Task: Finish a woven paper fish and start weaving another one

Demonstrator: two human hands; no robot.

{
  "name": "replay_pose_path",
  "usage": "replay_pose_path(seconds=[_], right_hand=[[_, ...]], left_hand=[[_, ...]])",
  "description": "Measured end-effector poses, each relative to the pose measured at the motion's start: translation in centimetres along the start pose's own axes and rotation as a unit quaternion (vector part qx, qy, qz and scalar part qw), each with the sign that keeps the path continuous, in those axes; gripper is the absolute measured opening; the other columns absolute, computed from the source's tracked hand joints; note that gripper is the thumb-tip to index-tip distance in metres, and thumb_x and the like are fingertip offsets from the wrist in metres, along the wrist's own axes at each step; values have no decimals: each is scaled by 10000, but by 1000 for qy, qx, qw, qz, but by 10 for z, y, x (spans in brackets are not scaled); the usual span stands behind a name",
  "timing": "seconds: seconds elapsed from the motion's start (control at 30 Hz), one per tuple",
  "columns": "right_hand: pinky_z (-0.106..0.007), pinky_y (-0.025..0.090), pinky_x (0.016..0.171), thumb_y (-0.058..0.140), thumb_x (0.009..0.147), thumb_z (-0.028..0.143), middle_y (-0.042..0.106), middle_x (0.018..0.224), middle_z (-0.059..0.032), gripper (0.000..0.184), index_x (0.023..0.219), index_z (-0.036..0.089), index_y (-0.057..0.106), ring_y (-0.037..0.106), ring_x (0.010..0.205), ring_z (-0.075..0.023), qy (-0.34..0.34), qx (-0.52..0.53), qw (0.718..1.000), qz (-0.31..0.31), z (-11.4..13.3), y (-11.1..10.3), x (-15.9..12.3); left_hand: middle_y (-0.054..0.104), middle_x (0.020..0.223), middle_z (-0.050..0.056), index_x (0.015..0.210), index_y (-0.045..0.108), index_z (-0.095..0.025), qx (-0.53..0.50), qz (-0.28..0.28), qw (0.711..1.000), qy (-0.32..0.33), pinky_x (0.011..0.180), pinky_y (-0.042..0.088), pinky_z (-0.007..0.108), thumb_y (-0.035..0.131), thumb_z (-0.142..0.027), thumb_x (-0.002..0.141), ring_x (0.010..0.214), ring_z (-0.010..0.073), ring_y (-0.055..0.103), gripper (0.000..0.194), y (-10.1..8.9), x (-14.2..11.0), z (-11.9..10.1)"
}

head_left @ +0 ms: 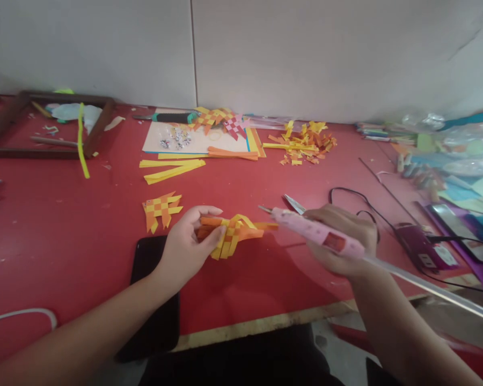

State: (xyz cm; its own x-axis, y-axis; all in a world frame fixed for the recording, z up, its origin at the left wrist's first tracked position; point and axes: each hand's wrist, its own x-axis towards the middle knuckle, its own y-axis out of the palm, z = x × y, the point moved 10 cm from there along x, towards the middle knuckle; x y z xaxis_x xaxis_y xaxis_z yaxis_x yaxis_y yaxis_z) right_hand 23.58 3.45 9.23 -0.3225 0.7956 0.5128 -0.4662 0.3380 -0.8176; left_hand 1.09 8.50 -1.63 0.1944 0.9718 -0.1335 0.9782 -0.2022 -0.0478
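My left hand [193, 236] pinches a woven fish [229, 236] of yellow and orange paper strips, with loose strip ends sticking out on both sides. My right hand [342, 236] is wrapped round a pink hot glue gun [317, 231]. Its metal nozzle points left, a short gap from the fish's loose strips, and a long glue stick [434, 289] runs out of its back. A pointed metal blade [294, 204] shows beside the right fingers; whether the hand holds it too, I cannot tell. A finished-looking woven fish [162, 210] lies flat beyond my left hand.
A black phone [156, 305] lies under my left forearm. Yellow strips [171, 169], a board [153, 136] with small googly eyes, and paper scraps [306, 142] lie farther back. A brown frame [32, 154] is far left. Black cords [366, 198] and a purple power box [422, 246] are right.
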Motion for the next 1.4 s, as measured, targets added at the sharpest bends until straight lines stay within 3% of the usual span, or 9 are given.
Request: replay_pose_path(seconds=[0.1,0.23,0.37,0.5,0.6,0.73,0.93,1.1,1.4], right_hand=[[-338,477,684,565,798,205,690,876,-85,225,1020,203,599,623,747,-198,71,-61,996,3,-44,-9,0],[-414,460,799,536,750,111,689,976,-136,407,1146,152,623,606,927,-273,119,-143,971,147,-104,22,-3],[-564,438,853,505,682,29,662,1083,-201,517,1166,144,649,563,1044,-396,153,-181,954,182,-134,35,0],[-640,393,957,463,780,66,587,1266,-189,485,1223,177,625,485,1212,-422,148,-159,968,126,-99,28,19],[-420,523,899,476,913,227,693,1087,-84,339,1230,232,596,648,1011,-242,118,-40,982,140,-53,47,33],[-292,555,789,438,925,163,723,977,-48,333,1205,219,610,695,903,-158,143,280,922,226,-19,98,30],[-253,561,829,626,875,203,721,992,-40,182,1050,209,675,690,937,-136,196,481,838,169,-18,106,23],[-245,564,790,663,885,262,725,999,-45,144,1014,206,694,686,885,-125,211,519,810,173,-12,110,17],[-272,545,742,708,861,254,744,922,-35,110,956,238,760,688,822,-139,136,501,846,125,0,101,27]], left_hand=[[711,812,1,1031,603,-205,-7,-16,1000,-18,602,525,194,723,-289,805,725,131,685,269,-4,3,4],[699,827,-6,1044,622,-211,-39,-20,998,-36,640,525,204,740,-305,796,737,125,664,290,-6,5,11],[688,811,-13,1052,638,-212,-71,-11,996,-55,651,506,196,758,-318,789,739,115,641,308,-4,5,18],[688,843,-20,1029,652,-220,-113,-15,992,-58,684,500,182,791,-308,764,774,100,630,312,-3,7,20],[686,818,-23,1017,656,-217,-150,-9,986,-66,673,505,183,811,-310,748,755,97,634,325,-2,8,22],[690,801,-23,1042,657,-215,-169,-7,982,-82,663,516,185,828,-317,732,728,94,641,368,-3,8,24],[711,807,-21,1008,652,-202,-196,4,976,-90,690,534,187,827,-275,728,743,94,663,338,3,8,20],[715,815,-20,1015,649,-207,-149,3,986,-75,688,536,184,804,-274,753,748,98,669,311,3,7,16],[655,648,-55,1144,600,-223,-102,10,992,-72,558,494,170,779,-294,776,607,96,621,416,4,4,11]])
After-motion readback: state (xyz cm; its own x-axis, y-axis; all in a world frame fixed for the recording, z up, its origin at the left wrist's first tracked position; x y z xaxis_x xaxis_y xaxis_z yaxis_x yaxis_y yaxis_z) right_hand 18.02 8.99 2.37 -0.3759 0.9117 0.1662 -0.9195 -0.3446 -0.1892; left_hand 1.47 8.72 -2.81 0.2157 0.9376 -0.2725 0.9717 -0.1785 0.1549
